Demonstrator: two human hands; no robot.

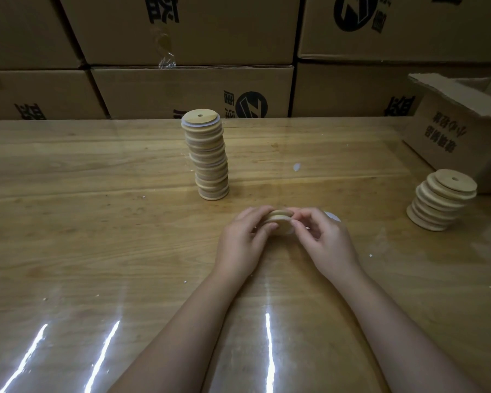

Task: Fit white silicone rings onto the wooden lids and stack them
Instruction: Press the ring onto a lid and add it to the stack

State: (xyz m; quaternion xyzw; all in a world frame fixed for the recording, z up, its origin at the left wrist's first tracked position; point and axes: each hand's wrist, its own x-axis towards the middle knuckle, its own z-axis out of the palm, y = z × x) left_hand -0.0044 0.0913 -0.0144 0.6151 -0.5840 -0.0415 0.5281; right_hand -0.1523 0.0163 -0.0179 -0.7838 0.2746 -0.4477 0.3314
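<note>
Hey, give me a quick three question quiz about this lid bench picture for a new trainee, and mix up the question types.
1. True or false: the left hand and the right hand both hold one wooden lid.
2. Compare the middle stack with the right stack. Which is taller? A) middle B) right C) equal
3. Fill in: the right stack stands beside an open cardboard ____.

Key: 1 true; 2 A; 3 box.

Cartons (165,89) carry upside-down Chinese print, perhaps a Z logo
</note>
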